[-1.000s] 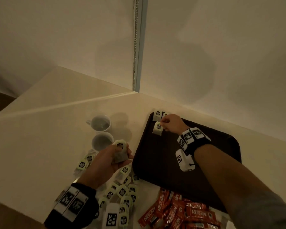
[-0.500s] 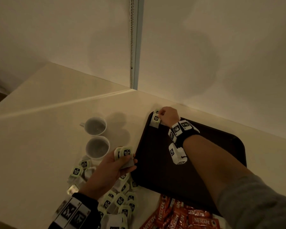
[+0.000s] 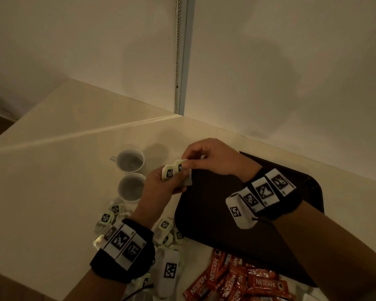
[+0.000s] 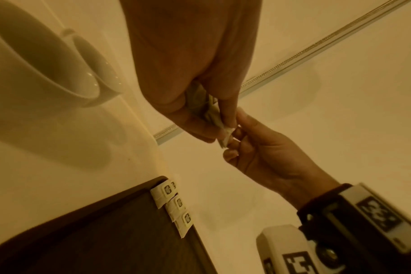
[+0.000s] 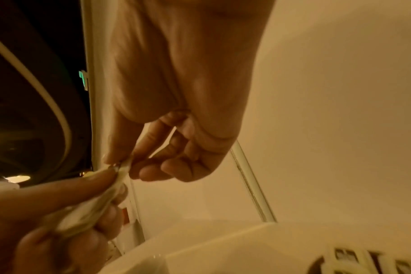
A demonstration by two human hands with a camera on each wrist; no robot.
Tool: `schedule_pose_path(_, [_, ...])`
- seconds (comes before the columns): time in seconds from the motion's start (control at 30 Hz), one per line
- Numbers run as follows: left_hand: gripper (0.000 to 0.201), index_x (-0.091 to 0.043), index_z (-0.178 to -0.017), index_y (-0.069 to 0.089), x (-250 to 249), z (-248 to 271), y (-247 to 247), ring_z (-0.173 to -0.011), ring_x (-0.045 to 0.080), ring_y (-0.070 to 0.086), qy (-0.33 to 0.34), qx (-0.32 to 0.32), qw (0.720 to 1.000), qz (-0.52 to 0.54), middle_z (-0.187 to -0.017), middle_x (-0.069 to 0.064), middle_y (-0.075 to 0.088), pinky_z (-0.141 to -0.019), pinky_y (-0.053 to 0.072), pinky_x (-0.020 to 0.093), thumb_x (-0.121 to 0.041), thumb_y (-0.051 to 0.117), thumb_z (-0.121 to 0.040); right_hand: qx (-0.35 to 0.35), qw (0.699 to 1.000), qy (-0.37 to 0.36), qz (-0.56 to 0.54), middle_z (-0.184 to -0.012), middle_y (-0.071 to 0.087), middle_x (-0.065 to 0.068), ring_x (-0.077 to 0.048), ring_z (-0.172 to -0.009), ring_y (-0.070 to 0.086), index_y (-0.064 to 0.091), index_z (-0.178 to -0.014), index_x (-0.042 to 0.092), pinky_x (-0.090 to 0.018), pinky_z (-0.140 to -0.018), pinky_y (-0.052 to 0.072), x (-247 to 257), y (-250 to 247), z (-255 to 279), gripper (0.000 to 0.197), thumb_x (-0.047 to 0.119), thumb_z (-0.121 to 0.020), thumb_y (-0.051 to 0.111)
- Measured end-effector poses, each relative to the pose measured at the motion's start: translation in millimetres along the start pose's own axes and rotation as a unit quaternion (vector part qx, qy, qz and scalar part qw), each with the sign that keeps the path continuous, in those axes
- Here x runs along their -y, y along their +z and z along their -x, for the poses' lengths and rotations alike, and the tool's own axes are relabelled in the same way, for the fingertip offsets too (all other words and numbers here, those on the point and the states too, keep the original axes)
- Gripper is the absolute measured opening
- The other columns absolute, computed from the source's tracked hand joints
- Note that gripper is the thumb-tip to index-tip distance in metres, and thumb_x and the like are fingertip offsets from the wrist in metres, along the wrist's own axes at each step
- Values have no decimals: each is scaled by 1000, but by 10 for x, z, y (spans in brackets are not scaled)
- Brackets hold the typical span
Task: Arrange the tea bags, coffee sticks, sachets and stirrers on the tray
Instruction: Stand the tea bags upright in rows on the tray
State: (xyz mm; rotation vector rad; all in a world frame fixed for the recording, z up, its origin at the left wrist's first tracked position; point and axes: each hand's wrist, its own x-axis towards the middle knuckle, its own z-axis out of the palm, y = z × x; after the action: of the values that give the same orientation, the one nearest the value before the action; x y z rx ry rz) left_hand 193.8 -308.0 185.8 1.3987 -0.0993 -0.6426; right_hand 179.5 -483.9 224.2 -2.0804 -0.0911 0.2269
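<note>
- A pale counter is meeting cream walls in a corner, under dim warm light, and it is carrying everything for the job.
- Nearest the person, red coffee sticks are lying in a loose heap just off the near edge of the dark tray, likely waiting their turn.
- Beside them, loose tea bags are lying scattered under the left wrist, serving as the supply pile.
- The left hand is gripping a small fan of tea bags above the tray's left edge, its fingers curling round them so one can be drawn off at a time.
- The right hand is pinching the top of that fan between thumb and fingertips, seemingly taking the next bag.
- Three tea bags are lying overlapped in a row along the tray's far-left rim, which suggests a line being built there.
- Two white cups are standing on the counter left of the tray.
</note>
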Motion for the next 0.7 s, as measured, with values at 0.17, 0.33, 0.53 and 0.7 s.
schedule_pose_path(0.17, [23, -16, -87, 65, -200, -71, -5, -58, 4, 58, 108, 27, 993, -50, -67, -7, 65, -49, 45, 19, -14, 80, -70, -106, 991, -62, 47, -81, 69, 2, -7, -72, 63, 71, -92, 13, -10, -67, 43, 256, -70, 98, 9, 15, -84, 69])
schedule_pose_path(0.33, [20, -20, -84, 67, -368, -57, 51, -56, 7, 55, 191, 40, 978, -72, -66, -6, 64, -46, 44, 20, -17, 81, -70, -156, 975, -118, 107, -80, 66, 4, -6, -73, 60, 73, -95, 14, -11, -65, 44, 491, -145, 192, 15, 20, -83, 68])
schedule_pose_path(0.53, [3, -9, -80, 65, -355, -14, 154, -44, 11, 47, 153, 65, 986, -27, -56, 0, 58, -44, 41, 22, -8, 67, -82, -174, 968, -114, 143, -78, 64, 10, -1, -73, 60, 73, -91, 15, -8, -67, 45, 600, -198, 243, 11, 17, -81, 71])
schedule_pose_path(0.7, [7, -11, -92, 49, -182, -34, 30, -54, 22, 59, 15, 47, 998, 50, -73, 9, 63, -45, 45, 24, -8, 43, -96, -211, 969, -24, 128, -85, 70, 4, -4, -72, 62, 72, -96, 17, -9, -68, 48, 289, -384, 266, 12, 15, -85, 67])
